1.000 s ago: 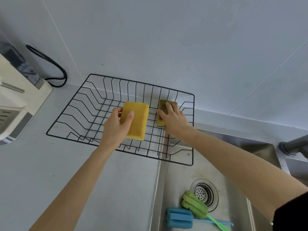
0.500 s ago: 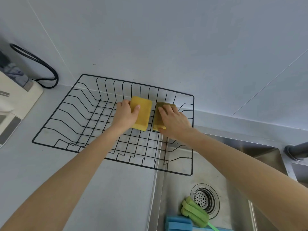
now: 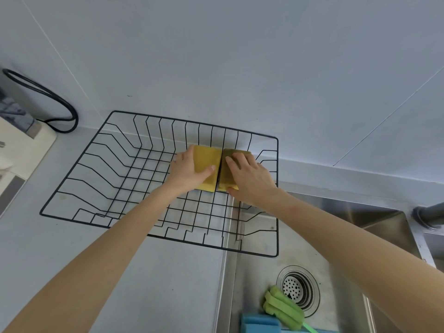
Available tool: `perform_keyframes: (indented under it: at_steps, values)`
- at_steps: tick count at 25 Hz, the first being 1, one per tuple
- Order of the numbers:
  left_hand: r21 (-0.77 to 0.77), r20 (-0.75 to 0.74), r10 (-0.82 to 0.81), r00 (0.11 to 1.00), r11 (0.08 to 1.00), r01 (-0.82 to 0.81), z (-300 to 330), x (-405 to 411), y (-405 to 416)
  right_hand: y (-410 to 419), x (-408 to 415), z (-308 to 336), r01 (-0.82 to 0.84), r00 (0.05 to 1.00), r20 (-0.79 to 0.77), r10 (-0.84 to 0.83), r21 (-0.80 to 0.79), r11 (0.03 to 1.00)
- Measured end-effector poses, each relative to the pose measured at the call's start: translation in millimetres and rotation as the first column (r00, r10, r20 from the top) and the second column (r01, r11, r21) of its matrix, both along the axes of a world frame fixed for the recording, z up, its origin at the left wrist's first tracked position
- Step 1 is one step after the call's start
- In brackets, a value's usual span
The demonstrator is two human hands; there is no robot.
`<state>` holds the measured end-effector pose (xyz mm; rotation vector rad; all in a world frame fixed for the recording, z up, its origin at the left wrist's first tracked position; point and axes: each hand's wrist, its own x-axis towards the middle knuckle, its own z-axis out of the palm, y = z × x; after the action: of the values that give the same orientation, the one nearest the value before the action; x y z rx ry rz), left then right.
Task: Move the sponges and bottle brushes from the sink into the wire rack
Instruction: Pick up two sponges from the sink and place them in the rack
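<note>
Both hands' grips clamp two yellow rectangular sponges (image 3: 207,162) inside the black wire rack (image 3: 101,179); green (image 3: 283,308) and blue foam bottle brushes (image 3: 260,323) remain in the steel sink (image 3: 259,239).

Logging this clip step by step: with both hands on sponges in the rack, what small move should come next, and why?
Probably let go of both sponges. The yellow sponge under the left hand and the olive sponge under the right hand appear to lie side by side on the wire rack floor, while the green brush and blue brush wait in the sink.
</note>
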<state>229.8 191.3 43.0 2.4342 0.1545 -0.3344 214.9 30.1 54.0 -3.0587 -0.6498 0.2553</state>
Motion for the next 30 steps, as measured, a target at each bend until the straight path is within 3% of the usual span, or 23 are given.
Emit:
perform_keyframes:
  at_steps: [4,9,21,30]
  values:
    - [0.074,-0.083,-0.188,0.979,0.978,0.194,-1.1,-12.3,0.1,0.4,-0.3,1.1,0.002,1.0,0.009,-0.002,-0.008,1.0]
    - [0.078,0.011,-0.137,0.991,0.988,0.135,-8.7,-11.2,-6.0,1.5,-0.7,0.4,0.015,1.0,0.025,-0.015,-0.013,1.0]
    - [0.169,-0.041,-0.18,0.983,0.968,0.185,7.9,-17.1,-3.4,-0.1,-14.0,12.0,0.044,0.999,-0.02,-0.044,0.015,0.999]
    - [0.384,0.081,-0.329,0.941,0.881,0.275,63.6,-48.1,-19.1,-26.1,-55.4,59.9,0.088,0.995,0.029,-0.091,0.09,0.992]
